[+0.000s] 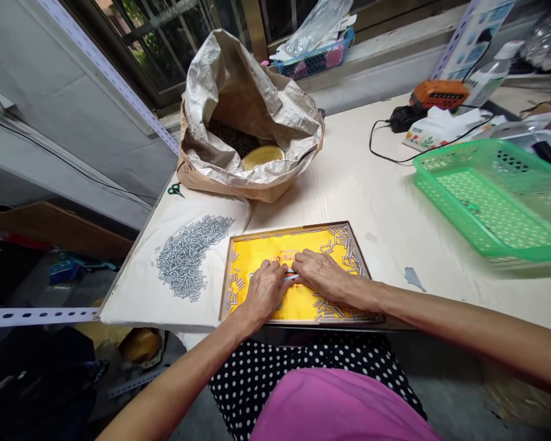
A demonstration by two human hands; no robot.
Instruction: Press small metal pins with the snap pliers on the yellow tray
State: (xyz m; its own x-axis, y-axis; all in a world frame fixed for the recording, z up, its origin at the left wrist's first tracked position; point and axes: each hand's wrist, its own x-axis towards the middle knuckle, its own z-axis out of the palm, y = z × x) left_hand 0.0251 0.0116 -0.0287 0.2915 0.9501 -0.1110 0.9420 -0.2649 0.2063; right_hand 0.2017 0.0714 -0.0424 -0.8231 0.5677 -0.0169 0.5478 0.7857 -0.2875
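- A pale strip appears pinched between the left hand and right hand.
- Pins at the tray's right could be scattered by a dragged forearm.

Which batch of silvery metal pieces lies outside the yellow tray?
The large pile on the white cloth, left of the tray; the other pieces lie inside the tray's rim.

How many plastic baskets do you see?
2: a green rectangular plastic basket on the right of the cream-coloured flat table, and a blue plastic basket by the brown-framed glass window. Others may be hidden.
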